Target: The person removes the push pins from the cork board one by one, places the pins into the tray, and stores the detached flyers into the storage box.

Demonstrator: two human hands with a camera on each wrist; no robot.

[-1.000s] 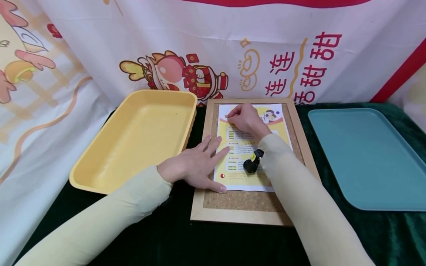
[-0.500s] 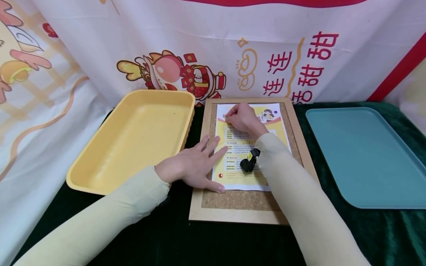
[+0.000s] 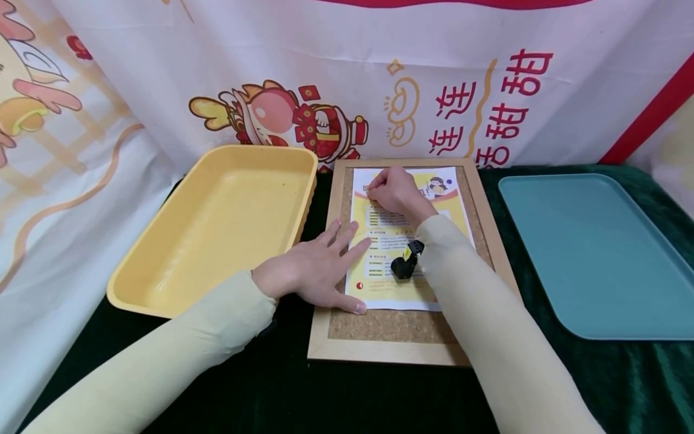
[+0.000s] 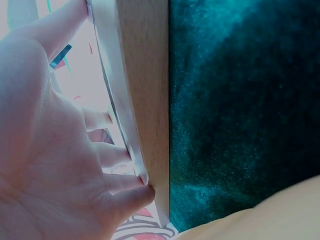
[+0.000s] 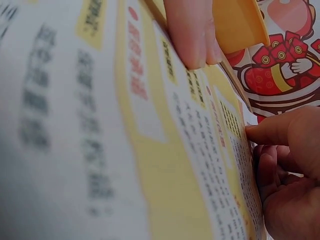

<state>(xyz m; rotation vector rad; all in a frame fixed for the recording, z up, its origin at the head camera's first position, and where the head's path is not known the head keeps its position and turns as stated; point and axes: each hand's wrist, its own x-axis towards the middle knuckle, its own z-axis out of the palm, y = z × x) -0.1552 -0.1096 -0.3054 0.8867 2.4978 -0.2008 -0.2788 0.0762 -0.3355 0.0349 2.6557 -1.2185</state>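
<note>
A yellow printed sheet (image 3: 401,295) lies on a cork board (image 3: 390,328) with a pale wooden frame (image 3: 352,351). My left hand (image 3: 317,271) rests with spread fingers across the board's left frame and the sheet's edge; the left wrist view shows its palm side beside the frame (image 4: 145,75). My right hand (image 3: 398,191) is at the sheet's upper left, fingers curled and fingertips against the paper. In the right wrist view its thumb (image 5: 267,131) touches the sheet; whatever may be between the fingertips is hidden. A small blue dot (image 3: 449,182) marks the sheet's upper right, a red one (image 3: 359,286) its lower left.
A deep yellow tray (image 3: 217,217) stands left of the board, a flat teal tray (image 3: 602,259) to its right. Dark green velvet cloth (image 3: 228,392) covers the table. A printed white curtain (image 3: 336,42) hangs behind. A small black device (image 3: 403,266) sits at my right wrist.
The view has shifted slightly, moving everything a little to the left in the picture. Both hands keep their places on the board and sheet.
</note>
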